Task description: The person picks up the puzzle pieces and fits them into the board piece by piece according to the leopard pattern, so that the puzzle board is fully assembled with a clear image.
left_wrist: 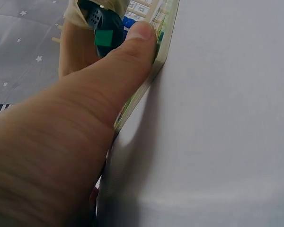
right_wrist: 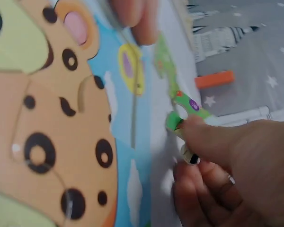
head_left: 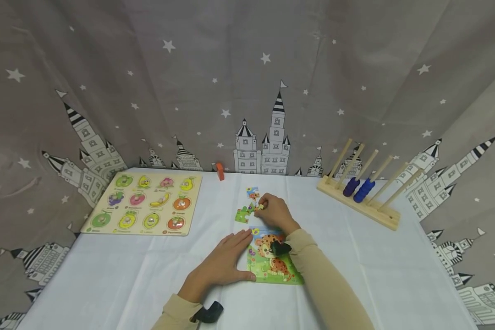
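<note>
Head view: my right hand (head_left: pixel 275 211) pinches a small piece (head_left: pixel 261 207) between narrowed fingers, just beyond the far edge of the puzzle (head_left: pixel 268 266). From that grip, the puzzle lies back toward me. Other pieces (head_left: pixel 243 214) lie near the right hand, just to its left. My left hand (head_left: pixel 220 257) is nearer the puzzle, straight fingers along its left side, thumb spread wide. The puzzle is flat, printed with a spotted cub; the tabletop (head_left: pixel 379 279) wears creased white cloth.

Left wrist view: my thumb rests against the puzzle's pale, thin edge, wooden by its look.

Right wrist view: thumb and fingertips hold the piece, green, yellowish and black, with curved edges. They half cover it, so I can't tell its long axis. Curving seams cross the puzzle's smooth print. An orange block (right_wrist: pixel 215 79) shows beyond.
</note>
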A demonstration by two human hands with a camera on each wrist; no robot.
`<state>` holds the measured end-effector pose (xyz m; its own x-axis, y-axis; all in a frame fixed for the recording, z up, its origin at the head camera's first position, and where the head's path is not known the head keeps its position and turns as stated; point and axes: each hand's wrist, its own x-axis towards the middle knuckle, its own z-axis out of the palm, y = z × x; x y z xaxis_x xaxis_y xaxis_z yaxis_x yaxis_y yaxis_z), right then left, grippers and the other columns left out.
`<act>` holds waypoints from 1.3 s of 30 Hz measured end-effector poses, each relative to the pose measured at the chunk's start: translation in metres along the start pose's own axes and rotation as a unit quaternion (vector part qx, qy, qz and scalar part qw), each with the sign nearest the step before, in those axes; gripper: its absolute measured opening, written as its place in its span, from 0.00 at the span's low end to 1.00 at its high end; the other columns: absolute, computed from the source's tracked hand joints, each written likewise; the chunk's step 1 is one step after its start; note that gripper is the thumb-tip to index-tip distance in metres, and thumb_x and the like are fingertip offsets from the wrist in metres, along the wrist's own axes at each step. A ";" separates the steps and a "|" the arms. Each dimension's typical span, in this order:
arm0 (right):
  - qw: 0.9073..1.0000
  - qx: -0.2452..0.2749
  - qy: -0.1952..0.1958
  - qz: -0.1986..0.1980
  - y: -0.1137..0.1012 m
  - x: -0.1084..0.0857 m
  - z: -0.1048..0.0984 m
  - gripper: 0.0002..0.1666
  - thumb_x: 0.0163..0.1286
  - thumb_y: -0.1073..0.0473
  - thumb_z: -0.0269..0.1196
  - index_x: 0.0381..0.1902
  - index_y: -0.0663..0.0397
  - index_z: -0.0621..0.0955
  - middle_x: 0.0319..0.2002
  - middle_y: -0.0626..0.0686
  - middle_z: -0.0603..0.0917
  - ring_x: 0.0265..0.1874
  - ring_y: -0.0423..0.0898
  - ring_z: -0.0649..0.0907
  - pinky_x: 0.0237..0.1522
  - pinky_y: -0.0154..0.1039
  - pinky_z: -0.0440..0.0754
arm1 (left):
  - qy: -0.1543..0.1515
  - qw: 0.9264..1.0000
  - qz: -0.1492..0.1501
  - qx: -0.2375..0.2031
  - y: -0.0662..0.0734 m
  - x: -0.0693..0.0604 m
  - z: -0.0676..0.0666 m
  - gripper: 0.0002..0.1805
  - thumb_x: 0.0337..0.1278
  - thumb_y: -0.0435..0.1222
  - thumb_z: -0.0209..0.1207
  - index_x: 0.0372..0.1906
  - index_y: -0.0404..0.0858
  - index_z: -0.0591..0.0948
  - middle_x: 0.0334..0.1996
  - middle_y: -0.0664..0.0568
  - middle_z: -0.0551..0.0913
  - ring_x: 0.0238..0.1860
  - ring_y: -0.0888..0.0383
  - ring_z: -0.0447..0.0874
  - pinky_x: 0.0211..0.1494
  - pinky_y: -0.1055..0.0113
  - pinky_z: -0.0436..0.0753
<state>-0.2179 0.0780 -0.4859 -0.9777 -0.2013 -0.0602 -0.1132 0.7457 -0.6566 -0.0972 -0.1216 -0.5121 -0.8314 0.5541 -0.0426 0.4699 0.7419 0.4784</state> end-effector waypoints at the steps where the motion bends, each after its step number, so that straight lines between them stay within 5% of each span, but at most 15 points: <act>1: 1.000 0.017 0.004 -0.001 0.002 -0.001 -0.001 0.15 0.65 0.52 0.73 0.45 0.52 0.83 0.40 0.52 0.85 0.38 0.47 0.83 0.45 0.46 0.83 | 0.001 1.000 -0.001 0.001 0.000 0.000 0.000 0.62 0.46 0.70 0.66 0.81 0.40 0.59 0.82 0.52 0.56 0.83 0.50 0.52 0.84 0.47 0.56; 6: 0.997 0.077 -0.004 -0.011 0.009 -0.022 -0.017 0.09 0.69 0.53 0.69 0.44 0.48 0.85 0.41 0.50 0.87 0.39 0.44 0.85 0.44 0.45 0.85 | 0.011 1.000 -0.006 -0.007 0.000 0.001 0.001 0.58 0.51 0.68 0.65 0.80 0.41 0.61 0.81 0.52 0.58 0.82 0.49 0.55 0.83 0.47 0.57; 15: 0.985 0.065 -0.135 -0.083 0.012 -0.079 -0.022 0.06 0.67 0.56 0.71 0.40 0.48 0.86 0.33 0.44 0.86 0.32 0.38 0.82 0.36 0.34 0.82 | 0.049 0.998 -0.018 -0.025 -0.004 -0.002 0.004 0.48 0.57 0.62 0.65 0.78 0.43 0.66 0.79 0.52 0.64 0.79 0.49 0.62 0.81 0.48 0.61; 27: 0.991 -0.008 -0.095 -0.097 0.010 -0.099 -0.003 0.05 0.66 0.60 0.71 0.39 0.50 0.87 0.31 0.44 0.83 0.28 0.36 0.78 0.31 0.31 0.78 | 0.121 0.992 -0.003 -0.029 0.007 0.004 0.011 0.25 0.61 0.50 0.67 0.60 0.46 0.80 0.72 0.48 0.75 0.74 0.46 0.70 0.76 0.43 0.68; 39: 0.991 -0.027 -0.076 -0.106 0.010 -0.101 -0.002 0.04 0.66 0.60 0.72 0.39 0.50 0.88 0.32 0.45 0.81 0.29 0.37 0.76 0.31 0.31 0.75 | 0.151 0.988 -0.009 -0.023 0.011 0.006 0.013 0.18 0.57 0.45 0.70 0.52 0.47 0.84 0.69 0.48 0.78 0.71 0.45 0.73 0.74 0.44 0.71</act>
<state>-0.1206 0.1074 -0.4849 -0.8933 -0.4477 -0.0398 -0.3269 0.7078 -0.6262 -0.0933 -0.1050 -0.5185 -0.8935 0.3977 0.2084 0.4457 0.7295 0.5188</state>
